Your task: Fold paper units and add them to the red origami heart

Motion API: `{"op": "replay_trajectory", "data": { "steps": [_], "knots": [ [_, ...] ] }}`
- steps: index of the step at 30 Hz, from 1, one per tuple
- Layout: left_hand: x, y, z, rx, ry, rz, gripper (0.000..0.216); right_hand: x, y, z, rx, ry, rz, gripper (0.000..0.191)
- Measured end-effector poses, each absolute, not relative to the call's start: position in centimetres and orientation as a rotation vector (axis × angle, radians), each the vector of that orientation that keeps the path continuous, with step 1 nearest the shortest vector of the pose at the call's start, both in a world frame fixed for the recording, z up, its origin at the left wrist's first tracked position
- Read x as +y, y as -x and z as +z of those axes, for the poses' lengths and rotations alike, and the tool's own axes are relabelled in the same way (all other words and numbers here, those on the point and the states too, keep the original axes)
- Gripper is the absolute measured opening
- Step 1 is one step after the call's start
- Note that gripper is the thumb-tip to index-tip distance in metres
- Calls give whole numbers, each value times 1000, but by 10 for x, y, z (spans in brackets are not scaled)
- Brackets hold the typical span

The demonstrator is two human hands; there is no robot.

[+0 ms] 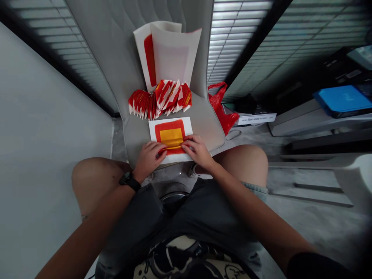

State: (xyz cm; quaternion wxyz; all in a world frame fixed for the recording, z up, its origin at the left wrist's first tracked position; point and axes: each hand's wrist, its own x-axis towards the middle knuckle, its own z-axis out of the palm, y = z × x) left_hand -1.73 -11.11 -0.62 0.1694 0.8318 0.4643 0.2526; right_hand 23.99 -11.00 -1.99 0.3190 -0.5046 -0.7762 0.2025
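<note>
A white sheet of paper (155, 126) printed with a red square and a yellow centre lies at the front of the grey chair seat. A ridge or fold in the yellow paper (173, 145) runs across its near part. My left hand (148, 157), with a black watch on the wrist, pinches the left end of this fold. At the right end, my right hand (198, 150) pinches it between thumb and fingers. I cannot tell whether the yellow part is separate from the sheet. Just beyond lies a row of folded red-and-white papers (159, 100), some showing yellow.
Larger curved white sheets (174, 50), one with a red print, lean against the chair back (116, 35). A red plastic bag (219, 106) hangs or rests beside the seat's right edge. Farther right are a white-sided box (255, 119) and a blue item (345, 100).
</note>
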Motion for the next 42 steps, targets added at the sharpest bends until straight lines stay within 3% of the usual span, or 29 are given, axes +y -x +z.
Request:
{"op": "replay_trajectory", "data": {
  "steps": [30, 42],
  "knots": [
    [-110, 10, -13, 1543, -2345, 717, 23, -103, -227, -30, -1957, 1561, 366, 28],
    [-112, 38, -2, 1354, -2638, 450, 39, -102, -239, -33, -2192, 1456, 244, 27]
  ]
}}
